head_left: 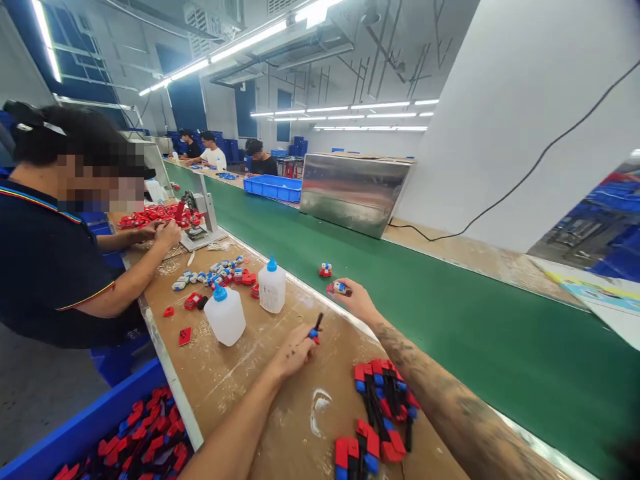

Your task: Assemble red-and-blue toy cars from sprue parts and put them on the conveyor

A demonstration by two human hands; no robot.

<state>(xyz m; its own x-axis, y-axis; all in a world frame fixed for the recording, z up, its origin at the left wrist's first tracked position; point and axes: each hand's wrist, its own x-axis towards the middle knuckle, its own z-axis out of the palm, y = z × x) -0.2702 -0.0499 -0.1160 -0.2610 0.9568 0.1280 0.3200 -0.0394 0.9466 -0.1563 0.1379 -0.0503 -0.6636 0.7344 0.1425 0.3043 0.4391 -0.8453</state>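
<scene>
My left hand is closed around a small red-and-blue plastic part with a black strip that points up. Over the near edge of the green belt, my right hand pinches a small red, white and blue toy piece. A similar piece lies on the belt just beyond it. Red-and-blue parts with black strips are heaped on the table beneath my right forearm. Two white bottles with blue caps, a nearer one and a farther one, stand left of my hands.
A co-worker sits at the left, hands beside a small bench press. White-and-blue pieces lie between us. A blue bin full of parts is at lower left. The green conveyor belt runs along the table; a metal panel stands beyond.
</scene>
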